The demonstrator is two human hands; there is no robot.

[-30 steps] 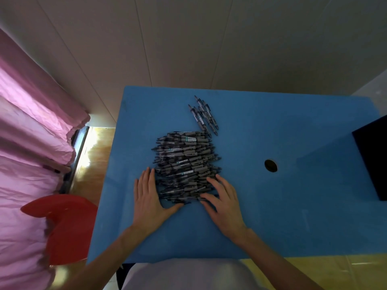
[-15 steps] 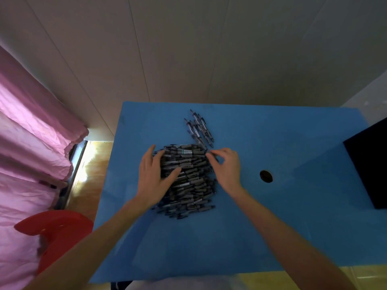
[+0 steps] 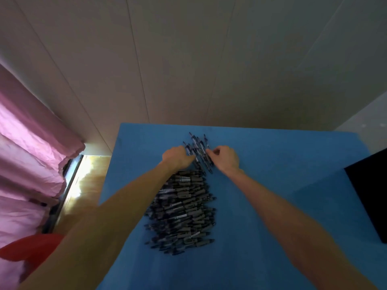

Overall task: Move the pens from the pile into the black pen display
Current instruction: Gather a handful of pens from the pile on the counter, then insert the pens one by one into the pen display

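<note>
Both hands, left [image 3: 178, 156] and right [image 3: 225, 159], curl around the small far pens [image 3: 199, 148]; whether they grip yet, cannot tell. A loose gather risks pens rolling across the surface [image 3: 272, 164]. Display [image 3: 370, 195] sits well apart.

Dark pens [image 3: 182, 210] heaped mid-table

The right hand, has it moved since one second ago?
Yes. The right hand went from the big pile's near edge to the small pen cluster beyond it.

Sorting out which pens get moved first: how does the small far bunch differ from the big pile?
The small bunch holds few pens, the big pile many. The bunch lies farther away, pens pointing away; the pile's pens lie crosswise. Both hands, left and right, reach the bunch, not the pile. Both rest on the blue table.
</note>
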